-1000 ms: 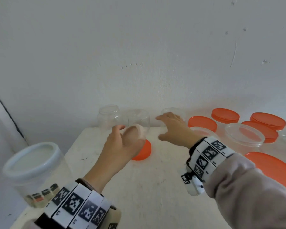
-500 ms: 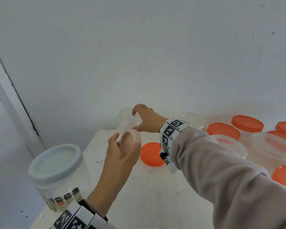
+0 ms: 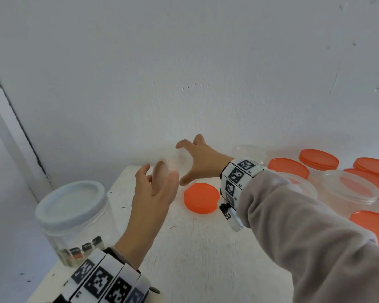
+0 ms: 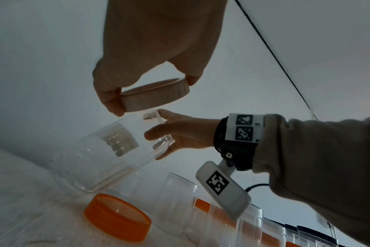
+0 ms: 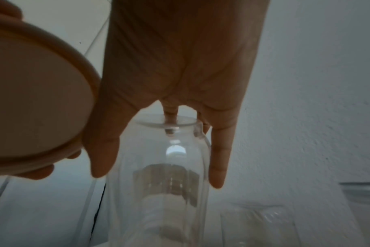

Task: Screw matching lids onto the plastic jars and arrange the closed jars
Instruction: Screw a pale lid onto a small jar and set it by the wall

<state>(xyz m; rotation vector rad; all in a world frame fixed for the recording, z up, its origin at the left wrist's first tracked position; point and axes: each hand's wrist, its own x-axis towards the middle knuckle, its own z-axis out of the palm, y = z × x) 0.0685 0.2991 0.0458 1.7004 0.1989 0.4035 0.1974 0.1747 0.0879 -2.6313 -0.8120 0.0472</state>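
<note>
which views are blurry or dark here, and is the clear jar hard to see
Head view: bright, but motion blur smears the beige lid and the clear jar nearly vanishes against the white wall. Left wrist view: backlit, left hand dim, jar outline sharp. Right wrist view: dark, right hand in shadow, jar's lower part and background soft.

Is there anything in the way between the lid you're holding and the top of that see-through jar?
Nothing visible blocks it. The left hand holds the pale lid just above the open mouth of the clear jar, which the right hand grips near its rim, tilted. The orange lid lies lower, on the table.
</note>
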